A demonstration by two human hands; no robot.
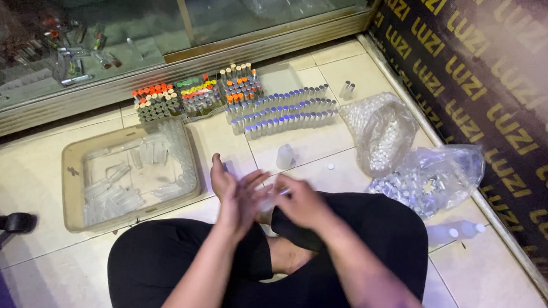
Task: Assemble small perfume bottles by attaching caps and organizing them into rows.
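Sitting cross-legged on the tiled floor (323,147), you have your left hand (238,198) and right hand (299,201) brought together over your lap, around what looks like a small clear vial (271,199). Motion blur hides it, so I cannot tell how your fingers are set.

As I judge it, a slip here could send the vial rolling across the smooth tiles, or knock over the upright rows of blue-capped vials (288,111) just beyond your foot. A lone clear bottle (285,156) stands near too.

To the left lies a beige tray (72,194) of clear tubes; to the right, two plastic bags (409,160) of small parts. A glass display case (169,20) runs along the far side, a dark patterned wall (504,90) on the right.
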